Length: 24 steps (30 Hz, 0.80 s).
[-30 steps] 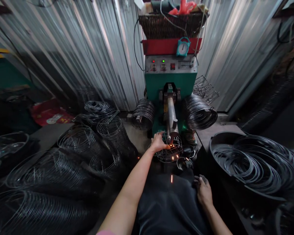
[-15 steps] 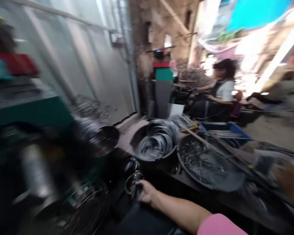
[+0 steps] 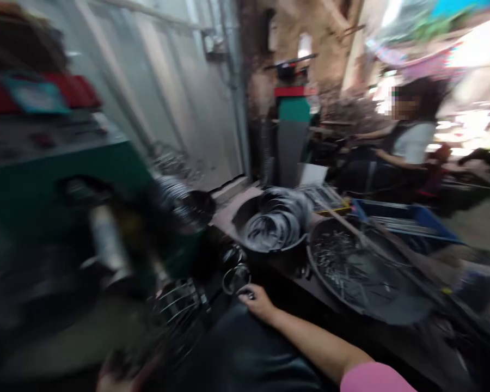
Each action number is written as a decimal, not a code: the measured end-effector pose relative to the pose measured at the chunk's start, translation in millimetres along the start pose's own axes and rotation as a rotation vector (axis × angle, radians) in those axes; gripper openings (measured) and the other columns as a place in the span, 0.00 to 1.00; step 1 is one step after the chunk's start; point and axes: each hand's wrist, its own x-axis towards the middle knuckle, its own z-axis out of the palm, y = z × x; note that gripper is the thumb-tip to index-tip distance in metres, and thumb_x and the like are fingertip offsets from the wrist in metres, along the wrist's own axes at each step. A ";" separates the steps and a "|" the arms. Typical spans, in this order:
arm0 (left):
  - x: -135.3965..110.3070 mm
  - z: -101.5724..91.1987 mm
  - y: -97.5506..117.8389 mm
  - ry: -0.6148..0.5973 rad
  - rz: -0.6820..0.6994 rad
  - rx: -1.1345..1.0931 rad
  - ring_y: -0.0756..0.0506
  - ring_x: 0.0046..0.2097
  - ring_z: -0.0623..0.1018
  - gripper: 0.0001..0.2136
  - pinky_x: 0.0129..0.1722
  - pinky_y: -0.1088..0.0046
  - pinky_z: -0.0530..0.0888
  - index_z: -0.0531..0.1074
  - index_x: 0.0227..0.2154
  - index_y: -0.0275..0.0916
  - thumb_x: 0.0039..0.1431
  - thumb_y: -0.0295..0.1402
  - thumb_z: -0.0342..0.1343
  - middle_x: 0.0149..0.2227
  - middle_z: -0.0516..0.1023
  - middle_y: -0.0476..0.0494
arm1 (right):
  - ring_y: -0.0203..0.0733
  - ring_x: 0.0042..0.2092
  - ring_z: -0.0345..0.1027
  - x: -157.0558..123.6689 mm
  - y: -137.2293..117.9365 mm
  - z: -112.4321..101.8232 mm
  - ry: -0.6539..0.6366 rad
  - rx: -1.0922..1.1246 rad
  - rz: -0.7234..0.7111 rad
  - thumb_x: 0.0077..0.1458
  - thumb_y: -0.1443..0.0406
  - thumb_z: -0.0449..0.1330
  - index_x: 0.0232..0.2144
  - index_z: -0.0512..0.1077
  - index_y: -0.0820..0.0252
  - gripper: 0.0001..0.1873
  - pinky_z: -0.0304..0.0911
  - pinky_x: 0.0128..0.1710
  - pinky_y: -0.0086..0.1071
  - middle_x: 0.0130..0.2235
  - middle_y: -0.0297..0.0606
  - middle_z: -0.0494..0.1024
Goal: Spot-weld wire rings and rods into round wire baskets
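Observation:
My right hand (image 3: 260,304) reaches out over a black covered surface (image 3: 237,332), its fingers curled round a small dark piece I cannot make out. Just beyond the fingertips is a shiny metal ring (image 3: 230,281), with more round metal parts behind it. Low at the bottom edge, my left hand (image 3: 124,377) is dark and smeared by motion, so its fingers cannot be read. Between the hands lies a curved wire frame (image 3: 179,302), blurred.
A basin of metal rings (image 3: 239,218) and a wide pan of small metal rods (image 3: 404,310) stand ahead. A green machine (image 3: 118,169) is at left, a blue crate (image 3: 445,231) at right. Another person (image 3: 408,136) sits beyond, near a second green machine (image 3: 294,111).
The view has swung left and a little down, so the scene sits further right. My left hand has come in at the bottom edge. My right hand remains close to the metal ring.

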 end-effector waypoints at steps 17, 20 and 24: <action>-35.5 -85.4 31.3 -0.126 0.201 0.684 0.39 0.53 0.63 0.44 0.54 0.62 0.60 0.56 0.53 0.42 0.27 0.41 0.69 0.50 0.63 0.41 | 0.35 0.26 0.65 -14.7 -122.8 85.8 -0.710 -0.928 -0.450 0.36 0.68 0.60 0.28 0.69 0.60 0.11 0.58 0.24 0.25 0.22 0.28 0.72; -38.2 -84.4 31.0 -0.150 0.187 0.694 0.39 0.53 0.63 0.44 0.53 0.62 0.59 0.55 0.53 0.43 0.29 0.41 0.68 0.50 0.62 0.42 | 0.34 0.26 0.65 -15.9 -113.5 97.4 -0.625 -0.939 -0.615 0.40 0.69 0.57 0.28 0.69 0.58 0.07 0.58 0.26 0.25 0.23 0.29 0.72; -39.0 -84.3 30.1 -0.185 0.164 0.670 0.40 0.52 0.64 0.44 0.52 0.64 0.60 0.55 0.53 0.45 0.29 0.41 0.68 0.50 0.63 0.43 | 0.37 0.31 0.69 -19.8 -96.0 100.0 -0.670 -0.881 -0.753 0.44 0.70 0.53 0.29 0.72 0.58 0.09 0.62 0.33 0.29 0.29 0.33 0.76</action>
